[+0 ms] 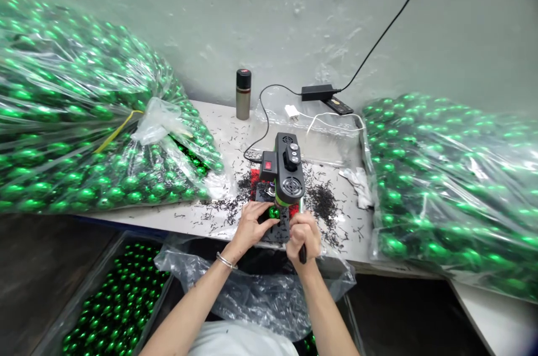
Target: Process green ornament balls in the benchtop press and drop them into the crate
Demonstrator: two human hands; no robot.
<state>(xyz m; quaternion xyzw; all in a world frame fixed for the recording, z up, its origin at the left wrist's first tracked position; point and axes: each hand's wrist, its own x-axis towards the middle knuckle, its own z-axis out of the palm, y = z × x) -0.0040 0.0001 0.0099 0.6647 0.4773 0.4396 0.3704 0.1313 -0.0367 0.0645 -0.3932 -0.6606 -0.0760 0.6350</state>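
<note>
Between the thumb and fingers of my left hand is a shiny green ball, held under the front of a small black bench machine. My right hand is wrapped in a fist around a black lever handle to the right of the ball. A red switch sits on a box at the machine's left side. The machine's lower working part and most of the lever are hidden from above.
Clear plastic bags of green balls stand left and right. Black shreds litter the table around the machine. Behind it are a bottle, a power adapter and cables. A bin of green balls is below left.
</note>
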